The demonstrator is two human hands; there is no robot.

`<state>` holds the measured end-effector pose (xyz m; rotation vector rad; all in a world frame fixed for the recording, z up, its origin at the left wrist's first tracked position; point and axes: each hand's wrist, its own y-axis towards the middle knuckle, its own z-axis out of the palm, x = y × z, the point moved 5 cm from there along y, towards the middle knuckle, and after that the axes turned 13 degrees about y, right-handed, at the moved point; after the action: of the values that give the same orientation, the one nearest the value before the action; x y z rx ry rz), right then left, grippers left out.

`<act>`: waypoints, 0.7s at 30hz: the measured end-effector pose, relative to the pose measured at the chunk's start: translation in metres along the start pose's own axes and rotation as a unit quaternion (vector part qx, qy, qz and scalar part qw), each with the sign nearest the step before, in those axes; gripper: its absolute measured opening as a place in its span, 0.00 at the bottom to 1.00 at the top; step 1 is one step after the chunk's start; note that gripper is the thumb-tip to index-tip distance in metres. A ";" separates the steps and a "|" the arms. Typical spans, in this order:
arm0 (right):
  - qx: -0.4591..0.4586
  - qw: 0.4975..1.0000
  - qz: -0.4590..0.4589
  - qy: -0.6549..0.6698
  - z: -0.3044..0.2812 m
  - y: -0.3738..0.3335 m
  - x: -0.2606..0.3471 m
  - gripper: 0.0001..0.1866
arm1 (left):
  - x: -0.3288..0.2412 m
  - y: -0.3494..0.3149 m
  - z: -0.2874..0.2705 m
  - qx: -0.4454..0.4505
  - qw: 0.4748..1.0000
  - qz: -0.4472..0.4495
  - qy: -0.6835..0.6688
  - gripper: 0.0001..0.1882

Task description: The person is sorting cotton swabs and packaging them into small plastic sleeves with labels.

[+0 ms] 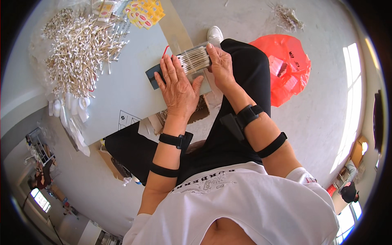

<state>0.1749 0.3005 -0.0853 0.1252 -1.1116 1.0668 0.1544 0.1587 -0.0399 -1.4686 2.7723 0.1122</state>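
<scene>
A clear pack of cotton swabs [194, 59] lies at the table's edge, its swabs lined up side by side. My right hand [221, 67] grips its right end, thumb on top and fingers curled underneath. Palm down, my left hand [176, 83] rests at the pack's left end with its fingers stretched and spread. Under those fingertips is a dark flat piece [152, 76], and a thin red strip [165, 52] stands up just beyond them. The left hand covers part of the pack. A big heap of loose cotton swabs [79, 53] lies on the table to the left.
Yellow printed packets [144, 13] lie at the far side of the grey table [122, 87]. White rolls and plastic film [73, 108] sit by its left edge. Below the table edge is an open cardboard box [201, 111]. A red plastic bag [292, 69] lies on the floor at right.
</scene>
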 end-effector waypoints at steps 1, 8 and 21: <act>-0.001 1.000 0.004 -0.001 0.002 -0.001 0.001 0.20 | 0.001 0.001 -0.001 -0.012 1.000 -0.003 -0.005 0.46; 0.014 0.999 -0.017 -0.027 -0.003 -0.002 0.005 0.22 | 0.017 0.015 -0.013 -0.038 0.999 -0.013 -0.023 0.41; -0.024 0.997 0.064 0.028 -0.009 -0.003 0.002 0.21 | 0.136 0.204 0.005 -0.020 0.988 -0.130 -0.079 0.21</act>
<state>0.1833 0.3054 -0.0870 -0.0148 -1.1044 1.1495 -0.0908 0.1608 -0.0367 -1.7323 2.4456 0.2719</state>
